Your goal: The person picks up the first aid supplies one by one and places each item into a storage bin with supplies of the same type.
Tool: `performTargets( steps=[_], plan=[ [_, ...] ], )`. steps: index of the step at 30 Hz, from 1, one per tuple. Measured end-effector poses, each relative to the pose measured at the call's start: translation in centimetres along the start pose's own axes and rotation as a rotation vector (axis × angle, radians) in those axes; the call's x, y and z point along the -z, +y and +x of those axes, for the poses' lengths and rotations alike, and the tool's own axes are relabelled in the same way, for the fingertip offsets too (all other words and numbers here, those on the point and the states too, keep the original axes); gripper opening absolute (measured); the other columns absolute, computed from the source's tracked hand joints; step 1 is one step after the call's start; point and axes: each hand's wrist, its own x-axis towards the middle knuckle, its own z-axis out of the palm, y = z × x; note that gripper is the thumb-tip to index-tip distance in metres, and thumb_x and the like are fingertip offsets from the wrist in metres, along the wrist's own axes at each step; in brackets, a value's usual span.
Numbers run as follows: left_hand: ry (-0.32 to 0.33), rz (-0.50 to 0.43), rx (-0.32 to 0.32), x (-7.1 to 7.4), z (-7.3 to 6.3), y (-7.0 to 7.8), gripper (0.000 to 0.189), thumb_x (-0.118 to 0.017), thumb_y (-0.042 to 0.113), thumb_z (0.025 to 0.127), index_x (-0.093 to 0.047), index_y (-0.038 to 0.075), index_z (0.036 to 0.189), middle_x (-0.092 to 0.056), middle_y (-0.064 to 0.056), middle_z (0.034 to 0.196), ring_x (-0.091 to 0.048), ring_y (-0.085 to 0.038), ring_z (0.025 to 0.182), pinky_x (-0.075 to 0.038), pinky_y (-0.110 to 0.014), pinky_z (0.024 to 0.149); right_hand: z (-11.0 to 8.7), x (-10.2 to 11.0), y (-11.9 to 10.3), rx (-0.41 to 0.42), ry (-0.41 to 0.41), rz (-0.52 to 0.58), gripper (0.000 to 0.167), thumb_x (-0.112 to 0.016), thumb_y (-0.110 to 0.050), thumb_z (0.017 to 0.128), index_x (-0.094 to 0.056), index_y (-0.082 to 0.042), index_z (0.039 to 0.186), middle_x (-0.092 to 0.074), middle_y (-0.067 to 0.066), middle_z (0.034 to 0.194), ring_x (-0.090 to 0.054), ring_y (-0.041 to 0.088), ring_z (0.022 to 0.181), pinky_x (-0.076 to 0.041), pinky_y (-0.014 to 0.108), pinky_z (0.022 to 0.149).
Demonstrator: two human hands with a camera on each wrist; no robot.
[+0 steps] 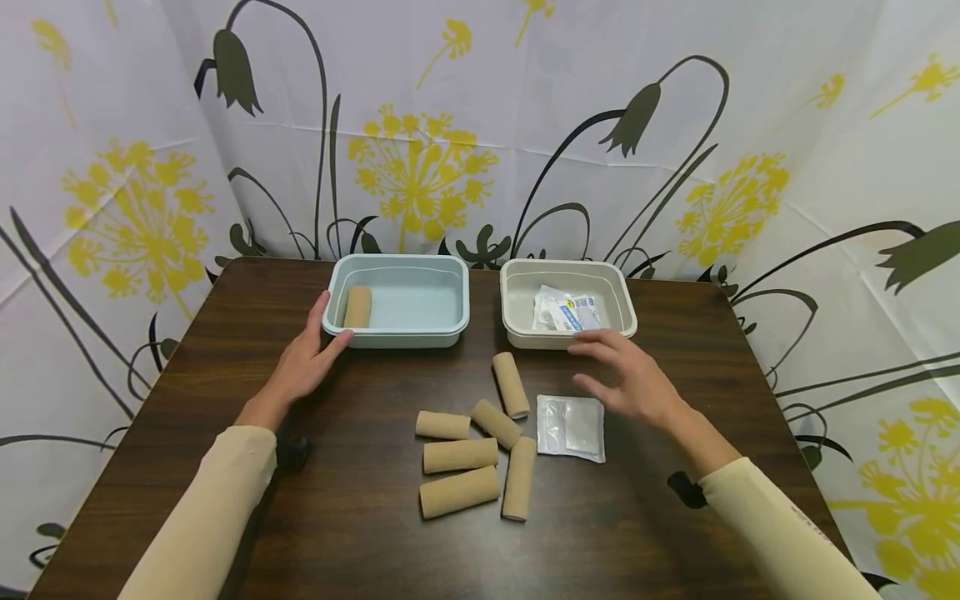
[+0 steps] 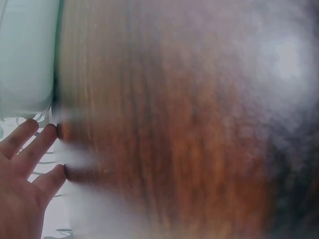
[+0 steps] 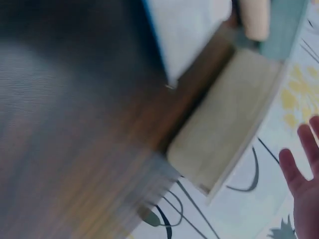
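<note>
My left hand [image 1: 300,358] is at the near left corner of the light blue container [image 1: 393,337], thumb by the front rim and straight fingers along the left side. One cardboard tube [image 1: 357,307] lies inside that container. Over the front right of the beige container [image 1: 536,340], my right hand [image 1: 626,375] hovers with spread, relaxed fingers and nothing in it. White packets [image 1: 573,315], one with blue print, lie in the beige container. Nearest below the right hand is a clear-and-white flat packet [image 1: 570,427] on the table.
Several cardboard tubes [image 1: 460,456] lie loosely grouped on the dark wooden table [image 1: 337,517], in front of the containers. One tube [image 1: 511,385] points toward the beige container. A flower-patterned curtain [image 1: 465,167] hangs behind the table's back edge.
</note>
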Motion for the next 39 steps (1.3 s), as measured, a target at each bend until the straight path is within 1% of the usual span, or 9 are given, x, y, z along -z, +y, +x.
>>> performTargets(
  steps=[2,6,8,10,15,22,26,32,39],
  plan=[
    [0.001,0.002,0.001,0.0,0.0,0.0,0.083,-0.048,0.051,0.1,0.007,0.029,0.158,-0.006,-0.015,0.163,-0.021,-0.052,0.141,-0.019,-0.073,0.103,-1.0,-0.7,-0.3,0.032,-0.086,-0.017,0.044,-0.079,-0.028,0.083,-0.067,-0.013,0.123,-0.057,0.007,0.132,-0.054,0.024,0.121,-0.045,0.045,0.096],
    [0.003,0.003,0.001,0.0,0.0,0.1,0.082,-0.048,0.051,0.1,0.007,0.031,0.158,-0.008,-0.016,0.163,-0.022,-0.053,0.139,-0.019,-0.074,0.103,-2.9,-2.4,-0.4,0.004,-0.267,-0.067,0.055,-0.077,-0.041,0.083,-0.064,-0.014,0.129,-0.054,0.006,0.137,-0.051,0.023,0.124,-0.044,0.048,0.098],
    [0.007,0.003,0.0,0.0,-0.1,0.1,0.082,-0.048,0.05,0.1,0.007,0.031,0.158,-0.009,-0.017,0.163,-0.022,-0.054,0.139,-0.02,-0.074,0.103,-3.6,-3.1,-0.3,-0.02,-0.329,-0.078,0.062,-0.077,-0.046,0.082,-0.061,-0.015,0.133,-0.051,0.007,0.141,-0.048,0.024,0.127,-0.041,0.049,0.101],
    [0.009,0.004,0.0,0.0,-0.1,0.0,0.082,-0.048,0.05,0.1,0.007,0.031,0.158,-0.009,-0.017,0.162,-0.023,-0.054,0.139,-0.02,-0.074,0.103,-4.1,-3.7,-0.1,-0.037,-0.366,-0.076,0.068,-0.077,-0.048,0.08,-0.058,-0.016,0.137,-0.049,0.009,0.144,-0.045,0.026,0.131,-0.038,0.051,0.105],
    [0.002,0.004,-0.004,0.0,0.0,-0.1,0.082,-0.048,0.05,0.1,0.007,0.031,0.158,-0.009,-0.016,0.163,-0.022,-0.053,0.139,-0.019,-0.074,0.102,-5.2,-4.3,0.3,-0.081,-0.402,-0.061,0.081,-0.08,-0.052,0.076,-0.052,-0.015,0.143,-0.042,0.011,0.15,-0.039,0.03,0.136,-0.032,0.054,0.108],
    [0.014,0.0,-0.007,-0.1,0.1,-0.1,0.082,-0.049,0.049,0.1,0.006,0.029,0.158,-0.009,-0.016,0.163,-0.023,-0.053,0.139,-0.02,-0.074,0.103,-5.8,-4.5,0.7,-0.155,-0.457,-0.04,0.088,-0.08,-0.052,0.076,-0.045,-0.016,0.148,-0.034,0.012,0.155,-0.033,0.033,0.14,-0.031,0.057,0.108],
    [0.009,-0.003,0.0,-0.2,0.1,-0.2,0.082,-0.048,0.049,0.1,0.008,0.032,0.158,-0.007,-0.015,0.163,-0.022,-0.053,0.139,-0.019,-0.074,0.103,-6.0,-4.7,0.9,-0.17,-0.467,-0.033,0.085,-0.079,-0.05,0.078,-0.045,-0.015,0.148,-0.034,0.013,0.155,-0.033,0.035,0.14,-0.031,0.057,0.108],
    [0.011,-0.008,0.002,-0.2,0.0,-0.3,0.081,-0.048,0.049,0.1,0.01,0.037,0.156,-0.007,-0.014,0.163,-0.021,-0.053,0.14,-0.018,-0.074,0.103,-6.0,-5.0,1.0,-0.165,-0.451,-0.028,0.076,-0.079,-0.044,0.08,-0.051,-0.013,0.144,-0.037,0.015,0.152,-0.038,0.035,0.137,-0.037,0.056,0.104],
    [0.02,-0.007,-0.006,-0.3,0.1,-0.3,0.081,-0.048,0.049,0.1,0.008,0.036,0.157,-0.009,-0.016,0.163,-0.023,-0.054,0.139,-0.019,-0.074,0.102,-6.0,-4.9,0.8,-0.185,-0.458,-0.03,0.072,-0.08,-0.041,0.08,-0.054,-0.012,0.141,-0.039,0.015,0.151,-0.039,0.034,0.135,-0.039,0.053,0.103]
  ],
)
